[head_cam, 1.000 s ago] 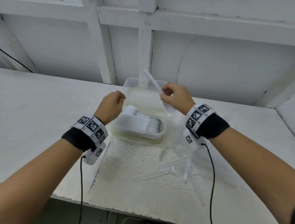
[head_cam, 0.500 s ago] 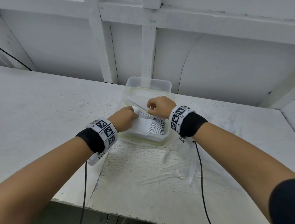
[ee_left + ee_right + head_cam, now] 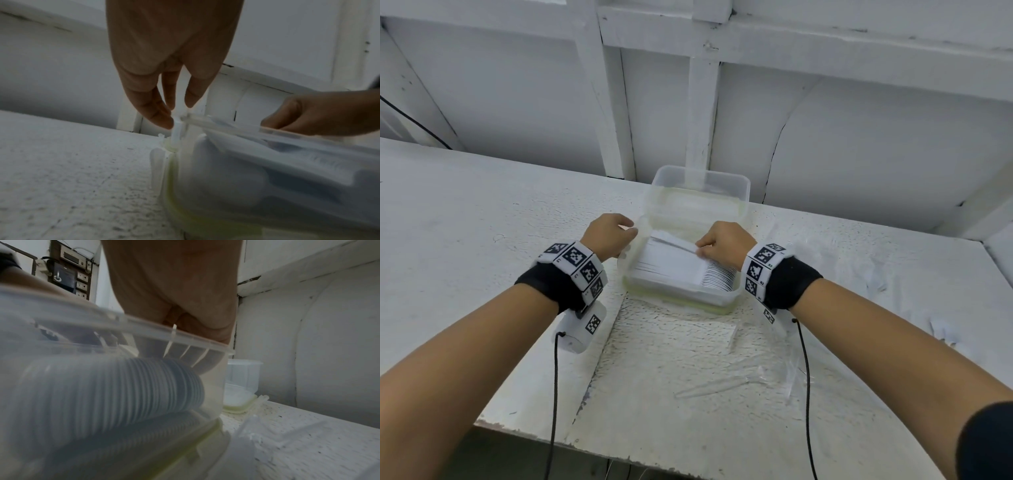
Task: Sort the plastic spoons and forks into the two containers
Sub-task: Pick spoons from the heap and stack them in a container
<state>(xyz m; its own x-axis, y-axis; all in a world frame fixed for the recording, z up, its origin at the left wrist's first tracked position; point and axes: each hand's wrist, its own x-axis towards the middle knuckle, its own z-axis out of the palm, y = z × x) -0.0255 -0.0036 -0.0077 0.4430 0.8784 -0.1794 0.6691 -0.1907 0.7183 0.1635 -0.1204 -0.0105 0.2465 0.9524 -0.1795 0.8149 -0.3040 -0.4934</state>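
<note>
Near box (image 3: 681,301) on worktop (image 3: 482,222) holds nested spoons (image 3: 717,277), bowls stacked to save room; right hand (image 3: 720,243) pinches one spoon handle, laying it onto stack; left hand (image 3: 609,238) fingertips grip box rim, likely steadying; far box (image 3: 702,185) behind; loose cutlery (image 3: 719,385) nearer front edge

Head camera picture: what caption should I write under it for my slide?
Two hands, left hand and right hand, tuck a plastic spoon into the near container of stacked spoons.
</note>
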